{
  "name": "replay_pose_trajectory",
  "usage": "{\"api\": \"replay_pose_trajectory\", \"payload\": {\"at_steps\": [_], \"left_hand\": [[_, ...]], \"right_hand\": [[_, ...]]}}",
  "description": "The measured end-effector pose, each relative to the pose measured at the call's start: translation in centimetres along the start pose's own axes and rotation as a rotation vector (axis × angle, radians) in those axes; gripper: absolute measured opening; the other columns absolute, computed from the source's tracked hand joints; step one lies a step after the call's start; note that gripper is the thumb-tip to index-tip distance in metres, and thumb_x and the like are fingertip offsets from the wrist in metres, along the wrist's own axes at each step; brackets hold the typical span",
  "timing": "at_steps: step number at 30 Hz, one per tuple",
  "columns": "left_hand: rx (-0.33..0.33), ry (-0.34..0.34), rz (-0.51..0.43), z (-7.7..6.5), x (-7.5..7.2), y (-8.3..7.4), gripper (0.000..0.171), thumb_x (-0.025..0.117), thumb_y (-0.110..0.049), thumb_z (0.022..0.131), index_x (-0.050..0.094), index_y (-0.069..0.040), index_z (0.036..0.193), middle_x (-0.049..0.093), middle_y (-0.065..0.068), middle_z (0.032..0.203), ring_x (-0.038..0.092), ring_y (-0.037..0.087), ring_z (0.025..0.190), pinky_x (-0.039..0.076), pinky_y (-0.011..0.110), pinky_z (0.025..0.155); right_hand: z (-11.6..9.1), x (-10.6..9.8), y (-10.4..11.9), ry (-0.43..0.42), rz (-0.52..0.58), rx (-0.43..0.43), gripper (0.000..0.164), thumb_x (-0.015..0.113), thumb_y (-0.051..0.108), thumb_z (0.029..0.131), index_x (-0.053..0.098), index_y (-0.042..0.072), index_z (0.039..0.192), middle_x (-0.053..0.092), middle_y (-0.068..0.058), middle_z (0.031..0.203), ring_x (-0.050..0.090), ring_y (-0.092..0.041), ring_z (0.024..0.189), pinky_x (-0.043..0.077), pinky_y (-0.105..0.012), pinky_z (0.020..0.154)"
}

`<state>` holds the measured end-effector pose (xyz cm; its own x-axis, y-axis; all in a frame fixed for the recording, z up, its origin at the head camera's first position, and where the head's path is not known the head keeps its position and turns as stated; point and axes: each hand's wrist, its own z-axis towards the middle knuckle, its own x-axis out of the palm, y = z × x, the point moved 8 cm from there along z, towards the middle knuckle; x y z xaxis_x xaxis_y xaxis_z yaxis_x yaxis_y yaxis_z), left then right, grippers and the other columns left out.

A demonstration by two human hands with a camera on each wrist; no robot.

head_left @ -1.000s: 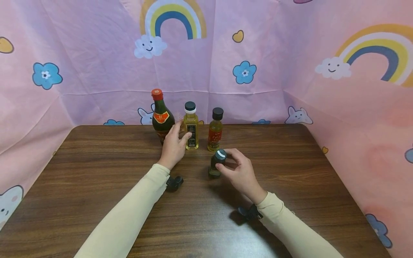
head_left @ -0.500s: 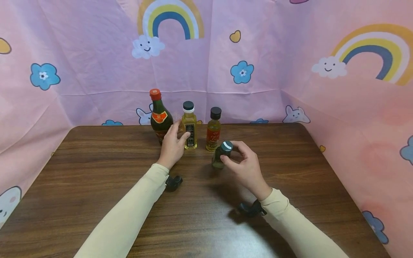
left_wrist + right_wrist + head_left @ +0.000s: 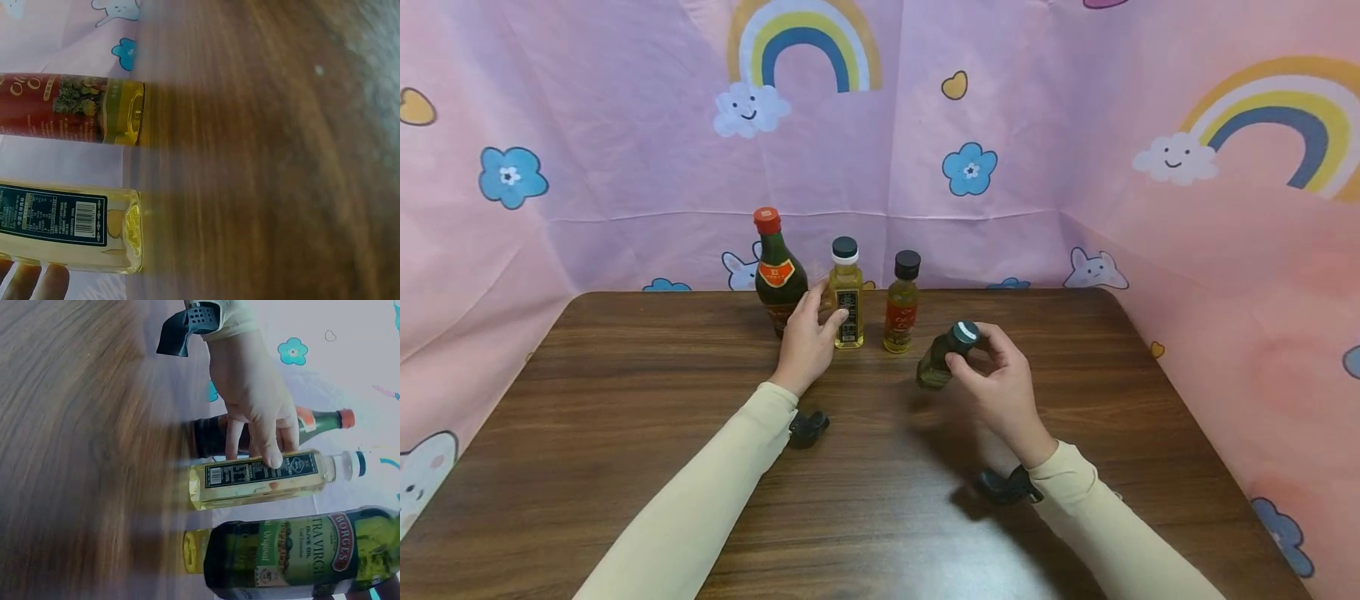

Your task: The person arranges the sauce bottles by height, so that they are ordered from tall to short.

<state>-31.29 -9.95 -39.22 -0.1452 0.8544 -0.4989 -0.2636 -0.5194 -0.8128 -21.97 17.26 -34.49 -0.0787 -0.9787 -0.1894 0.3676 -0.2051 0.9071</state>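
Observation:
My right hand (image 3: 1003, 396) holds a dark green olive oil bottle (image 3: 934, 364) near its capped top. That bottle leans, cap to the right, above its shadow on the table; its green label (image 3: 312, 547) shows in the right wrist view. My left hand (image 3: 805, 346) is at a square clear bottle of yellow oil (image 3: 850, 329) with a black label, thumb on the front and fingers along the left side. The square bottle stands upright. In the left wrist view, fingertips (image 3: 53, 284) meet its side.
A small oil bottle with a red label (image 3: 900, 315) stands just right of the square one. Behind my left hand rises a dark bottle with a red cap (image 3: 781, 275). The wooden table (image 3: 647, 400) ends at a patterned cloth backdrop (image 3: 647, 150).
My right hand has carried the olive oil bottle up and to the right, and the bottle has gone from upright to tilted. The left hand stays at the square bottle.

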Motion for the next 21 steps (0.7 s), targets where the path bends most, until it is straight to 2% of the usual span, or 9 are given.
{"api": "replay_pose_trajectory", "payload": {"at_steps": [5, 11, 16, 21], "left_hand": [[-0.005, 0.007, 0.007, 0.0, 0.1, 0.0, 0.064, 0.061, -0.027, 0.106, 0.035, -0.007, 0.160, 0.043, 0.016, 0.158, 0.049, 0.036, 0.140, 0.046, 0.055, 0.110], [-0.006, 0.013, 0.003, 0.1, 0.2, 0.0, 0.064, 0.061, -0.029, 0.106, 0.035, -0.008, 0.160, 0.044, 0.015, 0.158, 0.049, 0.035, 0.139, 0.047, 0.054, 0.109], [0.000, 0.011, 0.004, 0.2, 0.3, -0.1, 0.063, 0.062, -0.028, 0.106, 0.036, -0.009, 0.160, 0.046, 0.015, 0.156, 0.050, 0.034, 0.138, 0.048, 0.053, 0.108], [0.000, 0.015, 0.003, 0.3, 0.4, 0.0, 0.064, 0.062, -0.029, 0.106, 0.036, -0.009, 0.160, 0.046, 0.015, 0.156, 0.050, 0.034, 0.138, 0.048, 0.053, 0.108]], "right_hand": [[0.4, -0.6, -0.7, -0.041, 0.001, 0.002, 0.032, 0.073, -0.003, 0.092, 0.065, 0.001, 0.122, 0.065, -0.005, 0.113, 0.065, -0.016, 0.107, 0.058, -0.023, 0.084], [1.3, -1.2, -1.2, -0.088, -0.011, -0.040, 0.031, 0.072, -0.004, 0.092, 0.065, 0.000, 0.122, 0.066, -0.008, 0.115, 0.064, -0.016, 0.110, 0.056, -0.022, 0.092], [2.5, -1.2, -2.0, -0.098, -0.025, -0.043, 0.030, 0.072, -0.002, 0.093, 0.066, 0.002, 0.123, 0.067, -0.010, 0.118, 0.063, -0.016, 0.113, 0.057, -0.022, 0.089], [3.9, -1.0, -3.1, -0.093, -0.038, -0.010, 0.034, 0.071, 0.001, 0.095, 0.065, 0.003, 0.128, 0.066, -0.013, 0.123, 0.062, -0.021, 0.118, 0.057, -0.030, 0.094]]}}
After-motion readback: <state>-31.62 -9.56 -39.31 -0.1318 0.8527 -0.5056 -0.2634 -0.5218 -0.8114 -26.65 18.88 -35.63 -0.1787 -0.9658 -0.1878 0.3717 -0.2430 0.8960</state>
